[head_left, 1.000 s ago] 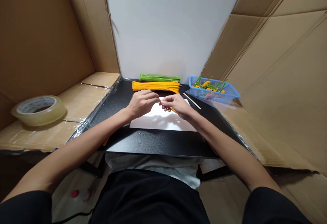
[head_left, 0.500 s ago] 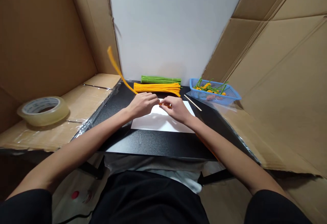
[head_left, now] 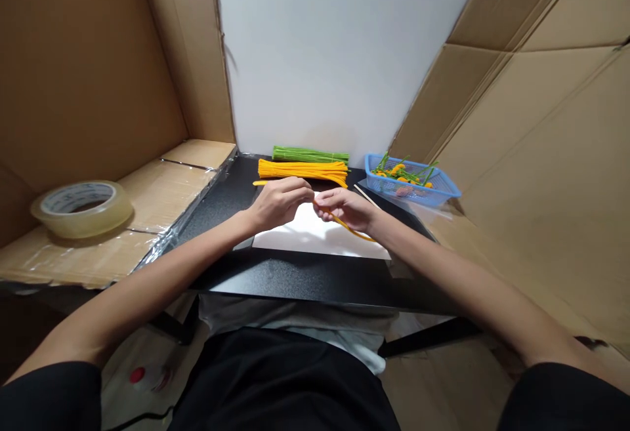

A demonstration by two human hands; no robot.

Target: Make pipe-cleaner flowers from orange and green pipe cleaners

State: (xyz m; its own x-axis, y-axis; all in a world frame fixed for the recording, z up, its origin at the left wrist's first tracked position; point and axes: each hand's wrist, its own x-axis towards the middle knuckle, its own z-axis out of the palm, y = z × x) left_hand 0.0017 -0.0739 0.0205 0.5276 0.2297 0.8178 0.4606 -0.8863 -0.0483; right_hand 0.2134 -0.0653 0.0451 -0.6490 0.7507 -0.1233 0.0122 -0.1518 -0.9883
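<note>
My left hand (head_left: pixel 279 203) and my right hand (head_left: pixel 346 208) meet over a white sheet of paper (head_left: pixel 315 237) on the black table (head_left: pixel 295 273). Both pinch one orange pipe cleaner (head_left: pixel 352 229). Its one end sticks out left of my left hand, its other end curves down under my right hand. Behind the hands lie a bundle of orange pipe cleaners (head_left: pixel 301 169) and a bundle of green ones (head_left: pixel 310 154).
A blue basket (head_left: pixel 412 184) with green and orange pieces stands at the back right, a thin wooden stick (head_left: pixel 365 195) beside it. A roll of clear tape (head_left: pixel 81 208) rests on the cardboard ledge at left. Cardboard walls enclose both sides.
The pipe cleaner's long end, which stood up to the left half a second ago, has swung down to lie flat. Both hands stayed pinched together.
</note>
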